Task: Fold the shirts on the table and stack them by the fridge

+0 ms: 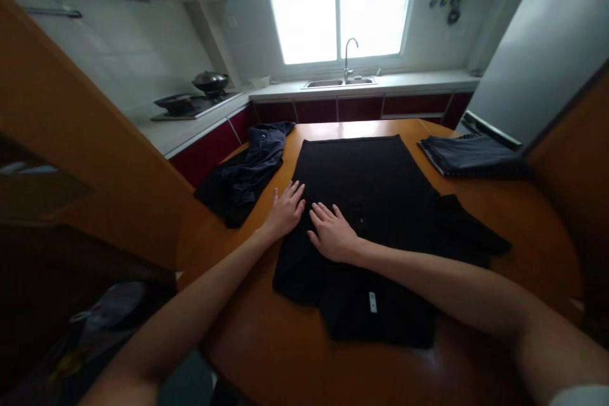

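Observation:
A black short-sleeved shirt (361,171) lies spread on the round wooden table (257,342), its hem toward the window and its collar end toward me. A small white label (373,302) shows near the collar. One sleeve sticks out to the right; the left side looks tucked or folded in. My left hand (287,210) rests flat on the shirt's left edge, fingers stretched out. Just right of it, my right hand (333,233) lies palm down on the cloth, its fingers extended. Neither hand grips anything.
A crumpled dark garment (257,162) lies at the table's left edge. On the right sits a stack of folded dark clothes (471,155). Beyond the table are a sink (328,84), a stove with pans (210,81) and a tall grey fridge (528,44).

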Demonstrator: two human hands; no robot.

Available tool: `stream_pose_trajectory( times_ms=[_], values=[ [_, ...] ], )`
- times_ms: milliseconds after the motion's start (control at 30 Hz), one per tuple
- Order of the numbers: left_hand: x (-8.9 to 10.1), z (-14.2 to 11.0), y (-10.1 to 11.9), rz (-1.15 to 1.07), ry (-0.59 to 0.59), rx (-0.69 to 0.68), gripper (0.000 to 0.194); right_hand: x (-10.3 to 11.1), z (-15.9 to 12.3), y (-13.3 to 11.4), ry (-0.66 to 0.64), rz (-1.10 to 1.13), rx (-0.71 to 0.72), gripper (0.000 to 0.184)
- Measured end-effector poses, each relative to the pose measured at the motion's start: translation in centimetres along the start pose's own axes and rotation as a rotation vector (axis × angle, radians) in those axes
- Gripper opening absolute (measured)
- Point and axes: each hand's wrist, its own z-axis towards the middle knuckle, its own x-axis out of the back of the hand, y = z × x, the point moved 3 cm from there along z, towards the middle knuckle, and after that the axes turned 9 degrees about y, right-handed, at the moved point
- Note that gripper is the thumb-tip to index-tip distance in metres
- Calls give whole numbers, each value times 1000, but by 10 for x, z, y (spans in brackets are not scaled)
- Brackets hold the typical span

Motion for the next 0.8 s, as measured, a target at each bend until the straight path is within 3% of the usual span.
stream_pose_trajectory(
  times_ms=[67,133,267,467,633,800],
  values=[
    [2,0,8,-63,19,-77,54,0,0,0,9,1,1,60],
    [-2,-1,14,-121,-52,-139,54,-1,0,0,14,0,-5,62],
    [-12,-4,15,-88,-190,-152,54,-5,-1,2,4,-38,-50,62],
    [-15,-6,13,-49,-210,-167,56,10,-6,-4,18,-136,-101,61],
    [-17,-7,13,0,-206,-207,57,38,-26,-44,-13,25,121,57],
    [-18,-6,13,25,-197,-206,61,35,-52,-73,-169,250,372,76]
  ],
)
